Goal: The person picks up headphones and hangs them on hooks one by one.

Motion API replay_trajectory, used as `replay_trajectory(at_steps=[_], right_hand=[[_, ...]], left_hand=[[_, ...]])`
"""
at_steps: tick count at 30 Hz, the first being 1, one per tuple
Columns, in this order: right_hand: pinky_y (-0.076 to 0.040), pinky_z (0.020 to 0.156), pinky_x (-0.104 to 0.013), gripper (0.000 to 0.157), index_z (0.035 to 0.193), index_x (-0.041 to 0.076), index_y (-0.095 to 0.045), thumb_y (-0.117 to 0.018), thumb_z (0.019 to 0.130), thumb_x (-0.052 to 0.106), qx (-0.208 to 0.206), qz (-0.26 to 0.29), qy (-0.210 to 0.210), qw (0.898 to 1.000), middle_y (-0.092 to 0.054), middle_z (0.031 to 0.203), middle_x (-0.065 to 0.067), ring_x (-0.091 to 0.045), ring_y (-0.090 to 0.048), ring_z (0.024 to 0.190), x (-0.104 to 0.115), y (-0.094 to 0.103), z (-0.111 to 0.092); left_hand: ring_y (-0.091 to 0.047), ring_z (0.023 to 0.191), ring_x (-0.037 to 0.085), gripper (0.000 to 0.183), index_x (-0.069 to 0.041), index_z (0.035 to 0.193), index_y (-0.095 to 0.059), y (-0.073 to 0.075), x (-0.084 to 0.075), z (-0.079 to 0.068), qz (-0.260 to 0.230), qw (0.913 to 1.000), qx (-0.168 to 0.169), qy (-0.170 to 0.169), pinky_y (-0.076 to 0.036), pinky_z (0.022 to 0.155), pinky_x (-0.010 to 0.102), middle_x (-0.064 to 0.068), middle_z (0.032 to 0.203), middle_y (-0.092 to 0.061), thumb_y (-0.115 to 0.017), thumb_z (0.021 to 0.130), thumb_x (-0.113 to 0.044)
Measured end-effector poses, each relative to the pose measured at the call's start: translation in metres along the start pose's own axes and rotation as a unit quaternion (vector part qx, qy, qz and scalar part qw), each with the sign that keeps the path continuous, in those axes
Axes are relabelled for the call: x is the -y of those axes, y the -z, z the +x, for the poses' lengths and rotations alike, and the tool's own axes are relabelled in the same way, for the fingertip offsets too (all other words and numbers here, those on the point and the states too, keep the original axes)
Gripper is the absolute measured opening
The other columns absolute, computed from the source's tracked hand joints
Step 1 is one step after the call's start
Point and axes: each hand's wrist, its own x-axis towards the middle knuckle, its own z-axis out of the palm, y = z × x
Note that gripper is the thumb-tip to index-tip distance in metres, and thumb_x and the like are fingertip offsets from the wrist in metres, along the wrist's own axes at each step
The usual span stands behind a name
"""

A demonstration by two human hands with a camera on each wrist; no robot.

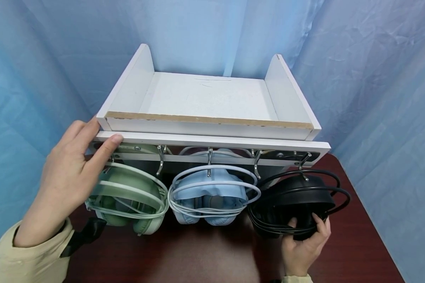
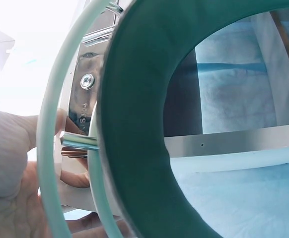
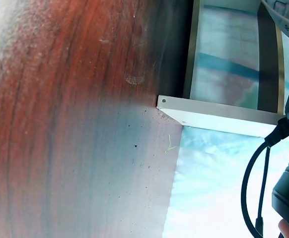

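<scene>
At the left end of a white shelf, my left hand grips the corner, thumb over the front edge and fingers around the side. Below that hand hang green headphones, whose dark green band fills much of the left wrist view. Light blue headphones hang from the middle hook. At the right end, black headphones hang with a coiled cable looped over a hook. My right hand holds their lower part from beneath, thumb and fingers spread on either side.
A metal hook between the blue and black headphones bears nothing. The shelf stands on a dark red-brown wooden table. Light blue cloth hangs behind and at both sides.
</scene>
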Motion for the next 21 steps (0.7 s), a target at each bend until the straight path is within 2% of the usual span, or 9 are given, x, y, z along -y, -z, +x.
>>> replay_trajectory(at_steps=[5,13,21], right_hand=[[-0.031,0.097,-0.012,0.044,0.12,-0.004,-0.047,-0.065,0.081,0.007,0.015,-0.006,0.003,1.0,-0.04,0.138,-0.018,-0.037,-0.045,0.121,-0.012,-0.001,-0.002],[-0.032,0.091,-0.008,0.047,0.122,-0.001,-0.047,-0.066,0.081,0.01,0.025,-0.016,0.001,1.0,-0.039,0.141,-0.013,-0.037,-0.047,0.119,-0.012,0.001,-0.003],[-0.033,0.085,-0.005,0.048,0.124,0.001,-0.048,-0.067,0.08,0.009,0.028,-0.033,-0.006,0.999,-0.038,0.143,-0.009,-0.041,-0.053,0.108,-0.008,0.004,-0.004]], left_hand=[[-0.044,0.074,0.023,0.045,-0.016,0.136,-0.047,0.0,0.0,0.0,0.002,1.0,0.0,-0.001,-0.032,0.058,0.034,0.016,0.106,-0.05,-0.049,0.096,-0.036],[-0.046,0.076,0.024,0.045,-0.018,0.137,-0.046,0.0,0.001,0.0,-0.005,1.0,0.002,0.003,-0.032,0.06,0.034,0.016,0.107,-0.051,-0.049,0.095,-0.036],[-0.049,0.081,0.027,0.045,-0.017,0.136,-0.047,0.0,0.0,0.0,-0.009,0.9999,0.006,0.006,-0.035,0.064,0.033,0.016,0.108,-0.05,-0.049,0.095,-0.036]])
